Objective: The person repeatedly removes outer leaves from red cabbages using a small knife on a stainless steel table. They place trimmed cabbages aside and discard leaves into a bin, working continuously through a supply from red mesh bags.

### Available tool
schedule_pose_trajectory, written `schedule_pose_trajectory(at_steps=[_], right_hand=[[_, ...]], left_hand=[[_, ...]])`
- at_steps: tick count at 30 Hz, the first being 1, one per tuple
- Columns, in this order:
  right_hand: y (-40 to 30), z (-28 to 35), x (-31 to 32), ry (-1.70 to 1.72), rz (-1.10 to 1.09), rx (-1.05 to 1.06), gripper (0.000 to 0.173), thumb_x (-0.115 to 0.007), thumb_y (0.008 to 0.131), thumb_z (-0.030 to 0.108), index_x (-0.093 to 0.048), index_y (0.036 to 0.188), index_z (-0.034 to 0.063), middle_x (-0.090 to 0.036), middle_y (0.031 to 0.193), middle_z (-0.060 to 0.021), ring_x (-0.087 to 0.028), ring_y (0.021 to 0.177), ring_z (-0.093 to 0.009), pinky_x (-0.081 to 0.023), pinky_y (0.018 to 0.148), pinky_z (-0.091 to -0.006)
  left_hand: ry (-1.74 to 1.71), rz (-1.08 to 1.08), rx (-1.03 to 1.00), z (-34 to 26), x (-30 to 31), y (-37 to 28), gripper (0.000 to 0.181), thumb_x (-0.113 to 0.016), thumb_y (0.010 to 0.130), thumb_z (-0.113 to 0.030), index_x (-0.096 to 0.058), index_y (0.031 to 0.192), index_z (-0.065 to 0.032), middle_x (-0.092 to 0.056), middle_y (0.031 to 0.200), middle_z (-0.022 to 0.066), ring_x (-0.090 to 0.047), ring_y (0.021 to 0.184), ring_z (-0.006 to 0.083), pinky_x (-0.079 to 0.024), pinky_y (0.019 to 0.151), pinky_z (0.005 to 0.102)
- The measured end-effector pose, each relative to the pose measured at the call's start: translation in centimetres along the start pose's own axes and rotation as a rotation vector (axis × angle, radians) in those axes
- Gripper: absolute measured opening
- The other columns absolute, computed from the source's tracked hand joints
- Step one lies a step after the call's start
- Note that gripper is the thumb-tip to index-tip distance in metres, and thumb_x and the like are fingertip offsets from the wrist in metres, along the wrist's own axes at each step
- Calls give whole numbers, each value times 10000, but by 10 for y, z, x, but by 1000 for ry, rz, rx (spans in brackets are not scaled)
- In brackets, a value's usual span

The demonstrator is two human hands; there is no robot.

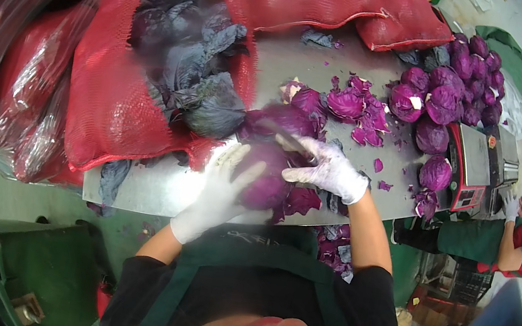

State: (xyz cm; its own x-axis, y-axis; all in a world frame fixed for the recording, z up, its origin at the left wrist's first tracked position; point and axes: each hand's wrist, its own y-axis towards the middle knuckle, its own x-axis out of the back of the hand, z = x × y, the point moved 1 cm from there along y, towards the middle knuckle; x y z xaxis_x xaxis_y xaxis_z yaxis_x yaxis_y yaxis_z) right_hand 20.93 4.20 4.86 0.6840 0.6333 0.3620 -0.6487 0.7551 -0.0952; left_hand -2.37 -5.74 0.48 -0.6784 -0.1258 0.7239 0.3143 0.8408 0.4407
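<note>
My left hand [220,187], in a white glove, holds a red cabbage [263,183] against the near part of the metal table [146,197]. The cabbage is blurred. In my right hand [327,170], also gloved in white, is what looks like a knife [308,156]; its blade is blurred and its handle is mostly hidden by my fingers. Loose purple leaves [303,203] lie under and beside my right hand. Just beyond the held cabbage sits another red cabbage [287,119]. An unpeeled cabbage with dull outer leaves [213,111] rests at the sack's mouth.
An opened red mesh sack [106,86] of cabbages covers the left side. Full red sacks [314,0] line the back. Peeled cabbages [442,103] are heaped at right beside a red scale [473,168]. A co-worker [520,244] stands at far right. A green bin [46,263] stands lower left.
</note>
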Motion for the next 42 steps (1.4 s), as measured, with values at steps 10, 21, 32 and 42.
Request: schedule_pose_trajectory(at_steps=[10,21,32,42], right_hand=[[-16,-24,-20,-400,-345,303,178,-678,898,195,-711,1027,76,-704,914,-117,-692,813,-264,-554,722,-348],[4,10,7,-379,-356,79,589,-703,824,495,-637,1257,100,-669,1143,-135,-648,1060,-286,-508,925,-391],[37,34,-4,-847,24,-14,237,-578,806,271,-685,750,67,-656,768,-200,-649,752,-386,-529,723,-462],[-18,-21,9,203,-487,-108,509,-745,855,195,-580,1314,49,-627,1296,-78,-622,1132,-205,-497,967,-368]], left_hand=[[83,-36,-85,5,-10,-6,889,-878,611,-234,-461,1393,-164,-370,1471,197,-371,1341,444,-336,1084,551],[3,-126,-125,11,-18,-30,825,-848,654,-102,-514,1389,-274,-370,1466,281,-370,1359,467,-315,1111,535],[53,7,-198,-5,-4,-20,517,-826,745,-186,-613,1213,-246,-437,1365,164,-461,1271,436,-414,1043,568],[-199,-167,-87,41,-16,-1,1098,-962,529,-221,-369,1450,-138,-309,1504,243,-367,1369,426,-362,1109,497]])
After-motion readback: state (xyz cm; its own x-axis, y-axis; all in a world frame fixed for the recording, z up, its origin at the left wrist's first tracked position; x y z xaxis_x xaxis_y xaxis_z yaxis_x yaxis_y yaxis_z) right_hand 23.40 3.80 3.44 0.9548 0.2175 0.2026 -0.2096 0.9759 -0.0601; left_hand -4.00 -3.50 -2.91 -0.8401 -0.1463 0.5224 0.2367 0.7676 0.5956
